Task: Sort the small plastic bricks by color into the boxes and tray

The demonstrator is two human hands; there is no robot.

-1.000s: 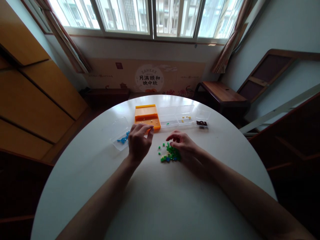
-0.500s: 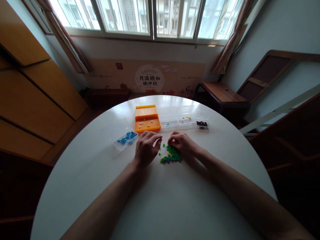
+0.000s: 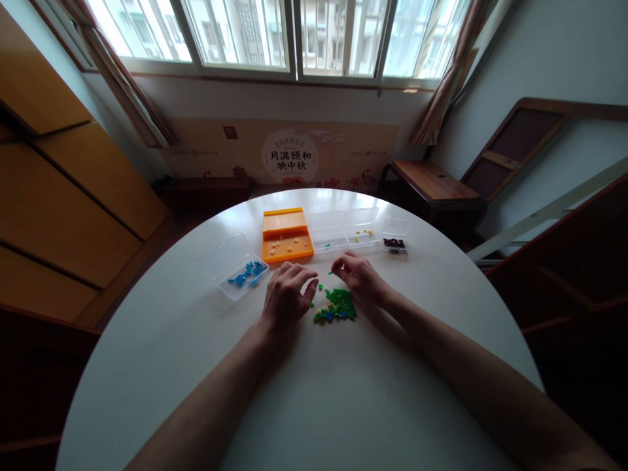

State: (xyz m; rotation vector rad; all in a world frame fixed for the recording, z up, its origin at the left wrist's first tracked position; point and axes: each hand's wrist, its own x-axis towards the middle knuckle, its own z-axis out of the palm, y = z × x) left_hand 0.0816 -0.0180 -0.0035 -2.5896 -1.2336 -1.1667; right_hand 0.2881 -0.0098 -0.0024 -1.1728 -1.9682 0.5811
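Beyond the mostly green plastic-brick pile (image 3: pixel 342 303) on the round white surface (image 3: pixel 314 399), your right hand (image 3: pixel 361 276) seemingly pinches one green brick (image 3: pixel 331 273), left hand (image 3: pixel 288 292) with fingers slightly parted: picking appears underway; next, grip firmly.

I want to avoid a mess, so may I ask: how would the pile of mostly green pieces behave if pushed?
The pile of mostly green pieces would probably spread, since its small pieces look loose. Each is likely light: the right hand seems to pinch a single green piece. Rolling seems unlikely, as many look blocky.
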